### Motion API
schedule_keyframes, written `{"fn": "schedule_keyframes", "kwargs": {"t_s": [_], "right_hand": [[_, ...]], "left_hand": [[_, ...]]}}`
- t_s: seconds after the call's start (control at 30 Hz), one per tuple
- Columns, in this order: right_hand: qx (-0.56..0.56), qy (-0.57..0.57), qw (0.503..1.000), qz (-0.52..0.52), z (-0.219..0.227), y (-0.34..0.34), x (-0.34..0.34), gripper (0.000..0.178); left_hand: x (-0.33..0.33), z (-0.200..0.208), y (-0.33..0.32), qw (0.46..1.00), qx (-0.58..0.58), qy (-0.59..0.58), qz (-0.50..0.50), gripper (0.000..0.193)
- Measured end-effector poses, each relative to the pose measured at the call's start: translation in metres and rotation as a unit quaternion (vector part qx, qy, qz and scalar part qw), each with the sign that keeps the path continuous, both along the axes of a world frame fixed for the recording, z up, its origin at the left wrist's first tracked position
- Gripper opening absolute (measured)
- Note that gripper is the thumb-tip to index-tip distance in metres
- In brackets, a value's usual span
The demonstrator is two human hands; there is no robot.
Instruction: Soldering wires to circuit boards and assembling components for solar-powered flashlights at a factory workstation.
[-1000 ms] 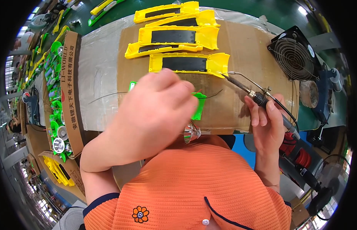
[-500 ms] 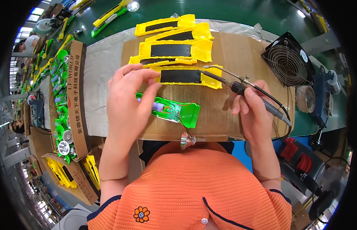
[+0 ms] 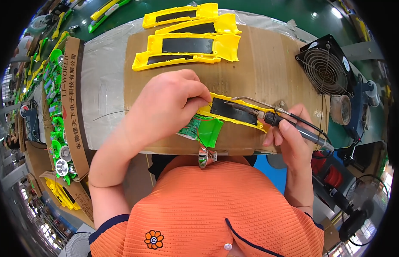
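My left hand is closed in a pinch at the left end of a yellow plastic casing half with a black pad inside. Under that hand and partly hidden by it lies a green casing half with a circuit board and thin red and black wires. A shiny reflector cup hangs from the wires at the table's near edge. In my right hand is a soldering iron with a thin metal tube along it. Its tip points left, above the black pad.
Several yellow casing halves lie at the back of the cardboard sheet. A carton of green lamp parts stands at the left. To the right are a black fan, a round tin and a blue-grey device.
The yellow casing half has come nearer and to the right, and now slants beside the green one. My left hand has moved right to its end. The soldering iron has lowered slightly.
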State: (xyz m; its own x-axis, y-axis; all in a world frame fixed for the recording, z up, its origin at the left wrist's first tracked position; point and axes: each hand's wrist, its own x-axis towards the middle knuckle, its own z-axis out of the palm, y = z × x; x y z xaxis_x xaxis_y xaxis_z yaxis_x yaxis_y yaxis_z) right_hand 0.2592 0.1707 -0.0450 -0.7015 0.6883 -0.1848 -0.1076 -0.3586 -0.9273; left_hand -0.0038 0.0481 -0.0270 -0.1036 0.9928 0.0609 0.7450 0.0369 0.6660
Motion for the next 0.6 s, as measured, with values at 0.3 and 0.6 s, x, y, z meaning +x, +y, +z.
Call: {"fn": "schedule_keyframes", "kwargs": {"t_s": [0.3, 0.6], "right_hand": [[-0.038, -0.047, 0.998, 0.023, 0.0039, 0.0018, -0.0061, 0.016], [-0.034, -0.091, 0.994, 0.042, 0.0075, -0.0001, -0.0117, 0.018]], "left_hand": [[-0.0056, 0.0007, 0.0102, 0.995, 0.004, 0.05, -0.082, 0.006], [-0.0075, 0.0011, 0.0102, 0.993, -0.014, 0.069, -0.096, 0.007]]}}
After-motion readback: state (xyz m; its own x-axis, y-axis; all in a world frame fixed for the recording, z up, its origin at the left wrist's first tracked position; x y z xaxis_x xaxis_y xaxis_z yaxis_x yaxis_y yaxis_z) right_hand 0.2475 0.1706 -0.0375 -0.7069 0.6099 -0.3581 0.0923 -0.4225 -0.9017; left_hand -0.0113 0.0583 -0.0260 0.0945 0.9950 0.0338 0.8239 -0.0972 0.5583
